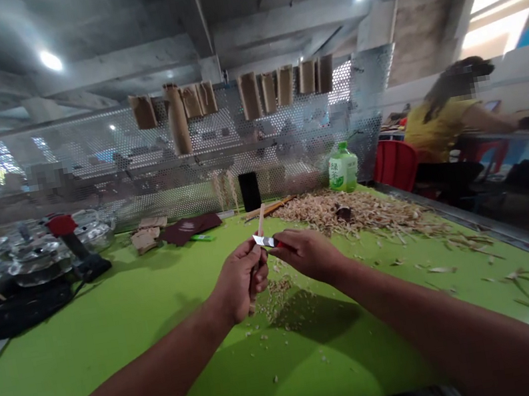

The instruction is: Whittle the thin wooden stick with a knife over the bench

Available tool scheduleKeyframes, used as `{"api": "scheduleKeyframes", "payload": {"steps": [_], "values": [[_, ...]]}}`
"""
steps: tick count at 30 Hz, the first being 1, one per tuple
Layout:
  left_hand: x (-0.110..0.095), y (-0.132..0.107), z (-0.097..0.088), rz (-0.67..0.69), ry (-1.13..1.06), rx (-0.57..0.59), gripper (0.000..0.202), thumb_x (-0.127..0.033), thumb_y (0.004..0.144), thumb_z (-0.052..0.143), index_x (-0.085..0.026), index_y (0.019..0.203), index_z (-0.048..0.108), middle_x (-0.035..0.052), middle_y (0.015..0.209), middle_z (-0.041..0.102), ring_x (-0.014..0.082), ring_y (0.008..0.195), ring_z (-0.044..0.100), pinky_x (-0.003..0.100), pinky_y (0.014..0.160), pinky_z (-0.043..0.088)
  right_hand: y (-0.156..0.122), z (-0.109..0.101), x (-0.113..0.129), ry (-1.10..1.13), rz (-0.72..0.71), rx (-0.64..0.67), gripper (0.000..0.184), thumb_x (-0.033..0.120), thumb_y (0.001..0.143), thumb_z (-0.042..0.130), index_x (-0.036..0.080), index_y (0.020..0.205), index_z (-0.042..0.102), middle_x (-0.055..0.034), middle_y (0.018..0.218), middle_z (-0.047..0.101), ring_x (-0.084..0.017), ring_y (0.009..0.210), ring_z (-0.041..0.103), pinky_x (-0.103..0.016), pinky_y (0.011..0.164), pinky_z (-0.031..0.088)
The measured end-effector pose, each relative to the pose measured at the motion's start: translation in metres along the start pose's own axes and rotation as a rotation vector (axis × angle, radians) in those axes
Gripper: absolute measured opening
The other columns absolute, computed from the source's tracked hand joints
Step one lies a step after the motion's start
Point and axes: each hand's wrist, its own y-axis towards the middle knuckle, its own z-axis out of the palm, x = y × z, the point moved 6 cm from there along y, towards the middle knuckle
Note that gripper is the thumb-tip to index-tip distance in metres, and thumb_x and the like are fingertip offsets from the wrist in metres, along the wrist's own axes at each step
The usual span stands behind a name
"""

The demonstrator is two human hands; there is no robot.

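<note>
My left hand [245, 282] is closed around a thin wooden strip [261, 217], whose pale upper end sticks up past the fingers and whose lower end shows beneath the palm. My right hand [309, 253] grips a knife [264, 241] by a handle with a bit of red showing. Its short bright blade lies across the strip, just above the left thumb. Below both hands, small wood crumbs [282, 285] are scattered on the green tabletop [196, 365].
A heap of wood shavings [373, 210] spreads at the back right, near a green bottle [343, 168]. A phone [250, 191] leans against the perforated metal screen [164, 174]. Metal kettles [37, 263] stand left. Beyond the table's right edge sits a person in yellow [439, 125].
</note>
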Motion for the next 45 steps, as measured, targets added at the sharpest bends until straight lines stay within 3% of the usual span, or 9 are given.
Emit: {"api": "scheduleKeyframes", "payload": {"steps": [7, 10, 13, 16, 23, 27, 32, 39, 45], "values": [[0.000, -0.004, 0.000, 0.020, 0.005, 0.007, 0.031, -0.024, 0.084, 0.059, -0.020, 0.114, 0.055, -0.0050, 0.073, 0.044, 0.0017, 0.044, 0.031, 0.013, 0.036, 0.023, 0.004, -0.006, 0.001, -0.061, 0.017, -0.073, 0.028, 0.043, 0.092, 0.045, 0.020, 0.082, 0.058, -0.0033, 0.075, 0.060, -0.013, 0.061, 0.046, -0.027, 0.054, 0.024], [0.006, -0.015, 0.008, -0.037, 0.069, 0.028, 0.039, -0.025, 0.086, 0.057, -0.019, 0.125, 0.053, -0.0055, 0.065, 0.044, 0.0026, 0.042, 0.031, 0.015, 0.035, 0.024, 0.010, -0.024, -0.037, 0.005, 0.214, -0.155, 0.031, 0.043, 0.091, 0.044, 0.019, 0.076, 0.056, -0.0024, 0.067, 0.057, -0.012, 0.055, 0.043, -0.027, 0.052, 0.023], [0.016, -0.024, 0.023, -0.137, 0.103, 0.159, 0.045, -0.029, 0.086, 0.059, -0.017, 0.129, 0.053, -0.0049, 0.062, 0.046, 0.0033, 0.042, 0.032, 0.016, 0.035, 0.026, 0.006, -0.055, -0.093, 0.039, 0.528, -0.322, 0.039, 0.048, 0.089, 0.042, 0.020, 0.063, 0.050, 0.0002, 0.054, 0.047, -0.012, 0.049, 0.038, -0.028, 0.049, 0.021], [0.013, -0.018, 0.019, -0.099, 0.004, 0.124, 0.046, -0.026, 0.087, 0.057, -0.017, 0.131, 0.050, -0.0029, 0.070, 0.051, 0.0046, 0.045, 0.040, 0.017, 0.038, 0.036, 0.003, -0.071, -0.110, 0.037, 0.526, -0.433, 0.040, 0.048, 0.088, 0.042, 0.020, 0.060, 0.045, 0.0010, 0.053, 0.044, -0.013, 0.052, 0.039, -0.028, 0.051, 0.022], [0.001, -0.001, -0.006, -0.007, -0.004, -0.001, 0.039, -0.025, 0.089, 0.052, -0.017, 0.128, 0.049, 0.0007, 0.079, 0.060, 0.0053, 0.045, 0.047, 0.017, 0.037, 0.040, 0.006, -0.021, -0.046, 0.162, 0.219, -0.188, 0.033, 0.044, 0.090, 0.045, 0.020, 0.068, 0.046, 0.0029, 0.060, 0.044, -0.011, 0.057, 0.042, -0.025, 0.054, 0.026], [-0.001, 0.000, -0.005, -0.011, 0.014, -0.036, 0.035, -0.025, 0.090, 0.050, -0.017, 0.125, 0.050, 0.0020, 0.082, 0.061, 0.0039, 0.042, 0.044, 0.016, 0.035, 0.038, 0.003, -0.014, -0.025, 0.199, 0.152, -0.131, 0.031, 0.044, 0.091, 0.046, 0.019, 0.072, 0.049, 0.0021, 0.063, 0.047, -0.011, 0.058, 0.042, -0.024, 0.055, 0.027], [-0.004, 0.000, -0.004, 0.011, 0.022, -0.016, 0.029, -0.027, 0.089, 0.051, -0.018, 0.116, 0.054, 0.0015, 0.087, 0.059, 0.0022, 0.042, 0.041, 0.015, 0.034, 0.035, 0.002, -0.006, -0.010, 0.137, 0.064, -0.021, 0.028, 0.040, 0.091, 0.048, 0.019, 0.073, 0.052, 0.0013, 0.064, 0.049, -0.010, 0.058, 0.042, -0.025, 0.054, 0.024], [-0.003, 0.002, -0.002, 0.022, -0.005, 0.036, 0.029, -0.025, 0.084, 0.059, -0.018, 0.112, 0.057, -0.0012, 0.082, 0.054, 0.0025, 0.048, 0.041, 0.014, 0.039, 0.034, 0.002, -0.006, -0.007, 0.070, 0.064, -0.043, 0.029, 0.039, 0.091, 0.048, 0.019, 0.070, 0.050, 0.0012, 0.064, 0.049, -0.010, 0.056, 0.039, -0.027, 0.054, 0.022], [0.003, 0.008, -0.016, 0.069, 0.026, -0.036, 0.023, -0.024, 0.080, 0.065, -0.016, 0.102, 0.062, -0.0010, 0.078, 0.055, 0.0036, 0.050, 0.043, 0.016, 0.044, 0.037, -0.001, -0.002, 0.002, 0.053, 0.021, 0.018, 0.029, 0.042, 0.092, 0.047, 0.019, 0.077, 0.056, -0.0012, 0.071, 0.056, -0.010, 0.060, 0.044, -0.026, 0.055, 0.024]]}}
